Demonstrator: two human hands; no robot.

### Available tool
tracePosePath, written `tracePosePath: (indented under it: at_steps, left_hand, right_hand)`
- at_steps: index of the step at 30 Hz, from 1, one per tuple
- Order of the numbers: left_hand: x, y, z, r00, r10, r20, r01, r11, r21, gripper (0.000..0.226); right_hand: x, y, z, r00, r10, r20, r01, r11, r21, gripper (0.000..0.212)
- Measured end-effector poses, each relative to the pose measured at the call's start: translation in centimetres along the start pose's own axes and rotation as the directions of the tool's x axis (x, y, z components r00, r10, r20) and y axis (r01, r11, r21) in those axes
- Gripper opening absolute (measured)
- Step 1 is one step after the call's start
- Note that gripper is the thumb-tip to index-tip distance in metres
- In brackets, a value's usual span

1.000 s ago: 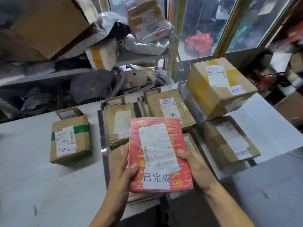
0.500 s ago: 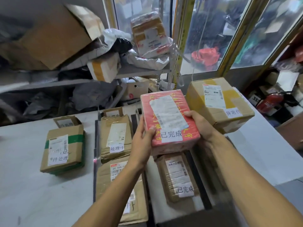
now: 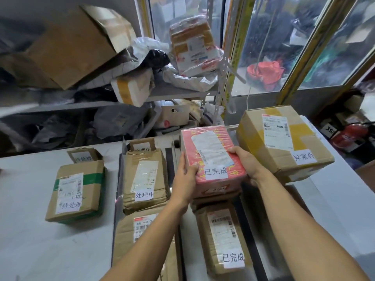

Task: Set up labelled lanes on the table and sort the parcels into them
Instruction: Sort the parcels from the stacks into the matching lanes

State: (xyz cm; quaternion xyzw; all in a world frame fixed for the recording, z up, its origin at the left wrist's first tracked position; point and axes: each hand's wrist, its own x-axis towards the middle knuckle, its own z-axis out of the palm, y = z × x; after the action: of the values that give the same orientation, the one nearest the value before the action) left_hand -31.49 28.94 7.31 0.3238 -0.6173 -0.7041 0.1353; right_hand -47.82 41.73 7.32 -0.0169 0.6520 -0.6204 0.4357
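Observation:
A red parcel (image 3: 213, 159) with a white shipping label and a 已完成 sticker is held between both hands over the third lane. My left hand (image 3: 185, 175) grips its left edge, my right hand (image 3: 246, 165) grips its right edge. It sits on or just above a brown parcel that it mostly hides. Nearer me in the same lane lies a brown parcel (image 3: 223, 238) marked 已完成. The second lane holds a 处理中 parcel (image 3: 145, 177) and another brown parcel (image 3: 142, 236). A green-taped 待处理 box (image 3: 76, 187) lies in the left lane.
A big box (image 3: 284, 142) marked 异常件 stands at the right on the white table (image 3: 24, 230). Dark tape strips (image 3: 116, 191) divide the lanes, with cardboard lane signs (image 3: 84, 156) at the back. Cluttered shelves (image 3: 172, 94) rise behind; a fire extinguisher (image 3: 349, 134) lies at right.
Both hands have carried the red parcel away from my body, forward and right, and lowered it at the back of the third lane, over the brown parcel there.

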Motion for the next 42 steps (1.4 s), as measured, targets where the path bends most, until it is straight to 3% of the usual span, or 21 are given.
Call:
tracePosePath:
  at_steps: [4, 8, 11, 14, 18, 23, 28, 31, 37, 42]
  left_hand:
    - [-0.2, 0.0, 0.0, 0.999, -0.046, -0.012, 0.045, 0.999, -0.024, 0.059]
    - [-0.7, 0.3, -0.5, 0.999, -0.032, 0.003, 0.031, 0.998, 0.060, 0.073]
    - [-1.2, 1.1, -1.1, 0.998, 0.052, -0.027, -0.046, 0.982, 0.180, 0.074]
    - [-1.4, 2.4, -2.2, 0.986, 0.155, -0.061, -0.133, 0.953, 0.272, 0.071]
    - [-2.4, 4.5, -5.7, 0.952, 0.275, -0.134, -0.218, 0.917, 0.334, 0.059]
    - [-4.6, 6.7, -13.3, 0.914, 0.355, -0.198, -0.261, 0.885, 0.385, 0.045]
    - [-7.1, 7.0, -24.4, 0.869, 0.429, -0.248, -0.295, 0.850, 0.437, 0.044]
    - [-9.0, 5.6, -32.8, 0.847, 0.438, -0.300, -0.259, 0.834, 0.488, 0.042]
    - [-14.0, 0.0, -49.7, 0.821, 0.315, -0.476, -0.096, 0.898, 0.430, 0.040]
    - [-17.1, -5.3, -61.0, 0.725, 0.131, -0.676, 0.090, 0.955, 0.282, 0.037]
  right_hand:
    - [-0.4, -1.0, 0.5, 0.999, 0.003, -0.041, -0.006, 0.997, -0.082, 0.031]
    - [-1.8, -2.3, 1.5, 0.977, -0.182, -0.109, 0.133, 0.925, -0.355, 0.024]
    - [-3.6, -3.0, 3.0, 0.933, -0.349, -0.090, 0.222, 0.754, -0.618, 0.046]
    - [-4.7, -2.9, 5.0, 0.822, -0.569, -0.036, 0.277, 0.453, -0.848, 0.063]
    - [-6.6, -3.1, 9.8, 0.726, -0.680, 0.104, 0.395, 0.288, -0.872, 0.066]
    - [-8.8, -1.9, 19.2, 0.680, -0.686, 0.259, 0.559, 0.256, -0.789, 0.061]
    - [-10.4, 1.0, 29.8, 0.651, -0.664, 0.367, 0.620, 0.187, -0.762, 0.058]
    - [-10.7, 3.3, 37.2, 0.674, -0.608, 0.419, 0.627, 0.172, -0.760, 0.059]
    - [-9.3, 9.5, 52.2, 0.729, -0.463, 0.504, 0.636, 0.188, -0.748, 0.059]
    - [-7.9, 16.0, 62.6, 0.791, -0.240, 0.563, 0.612, 0.325, -0.721, 0.055]
